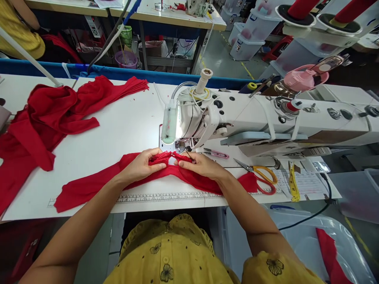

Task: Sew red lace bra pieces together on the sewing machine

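A long piece of red fabric [97, 189] lies across the front of the white sewing table, just before the needle area of a sewing machine [192, 114]. My left hand [145, 163] pinches its gathered, lacy-looking edge left of the presser foot [181, 146]. On the other side, my right hand [199, 163] grips the same edge between thumb and fingers. Between the hands the cloth parts around a small pale gap. A lit lamp [169, 122] hangs by the machine head. Pink-handled thread snips [217, 153] rest right of my right hand.
Orange-handled scissors [266, 174], a yellow tape measure [293, 183] and a paper sheet [309, 185] lie at the right. A red fabric pile [53, 114] covers the table's left. A clear plastic bin [310, 225] stands below right. Another person [20, 29] sits at the far left.
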### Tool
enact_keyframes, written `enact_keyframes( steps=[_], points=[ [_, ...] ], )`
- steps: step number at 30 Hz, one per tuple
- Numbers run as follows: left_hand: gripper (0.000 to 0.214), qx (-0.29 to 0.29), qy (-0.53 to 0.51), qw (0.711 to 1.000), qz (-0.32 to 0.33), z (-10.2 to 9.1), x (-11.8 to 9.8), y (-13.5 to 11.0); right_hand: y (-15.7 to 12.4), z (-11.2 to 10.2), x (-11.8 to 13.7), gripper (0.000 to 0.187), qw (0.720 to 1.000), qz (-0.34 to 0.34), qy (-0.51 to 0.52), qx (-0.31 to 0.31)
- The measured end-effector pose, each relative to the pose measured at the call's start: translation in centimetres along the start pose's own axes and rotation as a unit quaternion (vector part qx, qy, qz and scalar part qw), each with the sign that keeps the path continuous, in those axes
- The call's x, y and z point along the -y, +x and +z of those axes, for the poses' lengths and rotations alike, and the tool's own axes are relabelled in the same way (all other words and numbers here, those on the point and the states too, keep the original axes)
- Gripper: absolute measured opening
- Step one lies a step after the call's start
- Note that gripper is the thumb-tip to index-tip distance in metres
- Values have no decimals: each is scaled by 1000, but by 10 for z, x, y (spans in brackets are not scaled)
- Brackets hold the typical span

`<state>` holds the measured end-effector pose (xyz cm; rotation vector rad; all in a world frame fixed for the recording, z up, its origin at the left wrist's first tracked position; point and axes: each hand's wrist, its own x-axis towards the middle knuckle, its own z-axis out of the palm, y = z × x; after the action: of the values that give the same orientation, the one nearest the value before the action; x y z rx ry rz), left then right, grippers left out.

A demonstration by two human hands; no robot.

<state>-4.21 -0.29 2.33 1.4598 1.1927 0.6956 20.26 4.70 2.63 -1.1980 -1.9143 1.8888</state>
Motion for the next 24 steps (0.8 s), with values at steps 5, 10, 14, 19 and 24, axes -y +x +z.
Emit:
enact_keyframes(
  steps=[5,10,14,19,24],
  points=[
    [29,2,-35,999,-11,0,-1,-2,0,0,-3,36,1000,-13,-12,13],
    [30,-1,-84,996,-35,0,2,-3,0,-4,-9,40,999,29,-17,-11],
    [29,-2,-121,991,-50,1,1,-2,1,-6,-7,38,1000,13,27,1],
    [29,1,-160,984,-72,2,-2,-4,2,-5,-6,41,999,16,17,-22],
    [30,-10,-183,980,-77,3,-2,-4,2,-3,1,41,999,26,36,-18]
  ],
)
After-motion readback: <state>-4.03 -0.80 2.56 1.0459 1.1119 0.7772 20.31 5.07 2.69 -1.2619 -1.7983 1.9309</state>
